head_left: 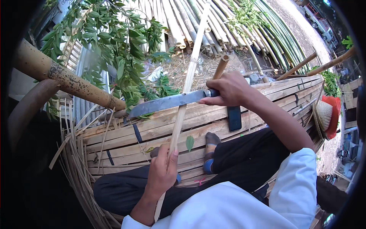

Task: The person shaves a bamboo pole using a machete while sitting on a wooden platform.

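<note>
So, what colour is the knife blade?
Dull grey steel, in the head view: blade.

Bamboo platform [160,129], stacked poles [213,23] outdoors

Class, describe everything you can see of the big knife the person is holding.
The knife has a long, broad, dull grey metal blade and a pale wooden handle sticking up past the right hand, which grips it. Held nearly level, tip to the person's left, its blade crosses the thin bamboo strip that the left hand holds.
</note>
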### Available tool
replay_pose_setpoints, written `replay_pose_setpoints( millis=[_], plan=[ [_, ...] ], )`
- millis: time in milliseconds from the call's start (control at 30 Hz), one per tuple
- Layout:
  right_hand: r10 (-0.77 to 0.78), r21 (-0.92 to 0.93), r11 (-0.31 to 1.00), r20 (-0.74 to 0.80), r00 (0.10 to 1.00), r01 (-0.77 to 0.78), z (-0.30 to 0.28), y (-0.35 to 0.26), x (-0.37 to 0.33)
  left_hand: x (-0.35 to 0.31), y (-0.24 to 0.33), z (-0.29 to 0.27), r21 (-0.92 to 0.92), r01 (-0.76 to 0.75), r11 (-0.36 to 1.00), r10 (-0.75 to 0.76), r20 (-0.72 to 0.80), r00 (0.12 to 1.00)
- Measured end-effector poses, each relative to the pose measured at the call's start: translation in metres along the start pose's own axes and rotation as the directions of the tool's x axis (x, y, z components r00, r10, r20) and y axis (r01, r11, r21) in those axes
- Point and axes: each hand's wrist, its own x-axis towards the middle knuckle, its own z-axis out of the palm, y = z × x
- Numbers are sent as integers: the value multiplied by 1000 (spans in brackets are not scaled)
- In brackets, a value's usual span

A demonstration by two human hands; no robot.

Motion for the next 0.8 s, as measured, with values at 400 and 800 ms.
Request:
replay_pose_setpoints(
  millis=[400, 800],
  plan=[
    [458, -51, 886, -61, 887, -461, -8, 88, -12, -14, 12, 3, 34, 104, 994, -107, 95, 990],
    [58, -28, 998, 87, 995, -55, -8, -8, -10, -6, 8, 10, 10, 13, 1000, -13, 39, 999]
  ],
)
